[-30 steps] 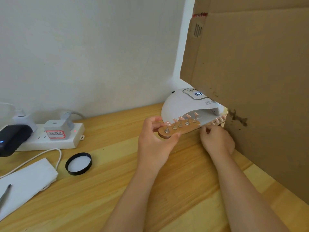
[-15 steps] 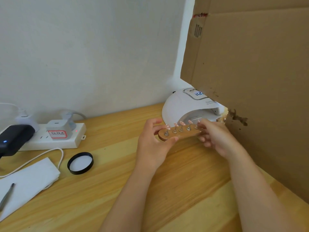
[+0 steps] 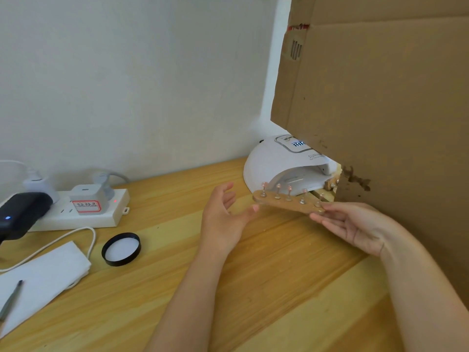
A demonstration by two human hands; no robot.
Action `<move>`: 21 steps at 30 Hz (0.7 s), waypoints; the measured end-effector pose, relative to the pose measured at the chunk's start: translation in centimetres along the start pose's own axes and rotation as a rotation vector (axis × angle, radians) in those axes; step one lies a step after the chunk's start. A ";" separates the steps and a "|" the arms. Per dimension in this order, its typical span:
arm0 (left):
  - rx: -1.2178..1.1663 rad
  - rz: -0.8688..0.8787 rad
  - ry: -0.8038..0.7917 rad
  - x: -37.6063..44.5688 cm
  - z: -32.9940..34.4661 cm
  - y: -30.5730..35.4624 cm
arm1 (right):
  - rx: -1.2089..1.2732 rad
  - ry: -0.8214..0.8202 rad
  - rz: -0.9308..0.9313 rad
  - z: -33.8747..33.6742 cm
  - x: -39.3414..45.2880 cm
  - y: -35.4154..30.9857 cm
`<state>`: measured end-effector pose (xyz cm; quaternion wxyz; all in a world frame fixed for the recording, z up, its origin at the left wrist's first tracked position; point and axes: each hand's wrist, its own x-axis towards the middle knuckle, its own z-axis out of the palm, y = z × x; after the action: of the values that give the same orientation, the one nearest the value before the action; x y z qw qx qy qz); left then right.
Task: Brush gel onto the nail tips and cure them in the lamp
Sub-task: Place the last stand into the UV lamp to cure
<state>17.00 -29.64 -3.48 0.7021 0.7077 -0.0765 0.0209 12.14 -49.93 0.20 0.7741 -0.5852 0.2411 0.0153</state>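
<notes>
nearest us, our two forearms reach out over the wooden worktop [image 3: 152, 288]. at the near left lies a folded white tissue [image 3: 43, 275] with a dark pen-like tool [image 3: 11, 298] on it, and just beyond it a black lid [image 3: 121, 249] lying flat, white inside. our left hand [image 3: 223, 219] hangs over the worktop with its grip spread, fingers relaxed, the thumb tip just touching or just short of the near end of the wooden strip [image 3: 286, 203]; we cannot tell which. our right hand [image 3: 355, 226], palm up, pinches the strip's right end between thumb and fingers and holds it off the worktop, tilted, down to the right. five pink nail tips [image 3: 289, 188] stand upright on pins along the strip. the strip sits just before the mouth of the white curing lamp [image 3: 276, 161], whose display glows. a cardboard sheet [image 3: 380, 123] covers the lamp's right side. at the far left, a white power strip [image 3: 83, 214] lies against the wall.
</notes>
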 end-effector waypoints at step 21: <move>0.018 -0.020 0.079 0.7 0.3 -0.9 | 0.315 0.251 -0.146 4.6 3.4 1.0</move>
<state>17.80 -30.03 -4.23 0.6985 0.7132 -0.0414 0.0428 16.49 -46.30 -1.17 0.8188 -0.4703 0.2921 -0.1517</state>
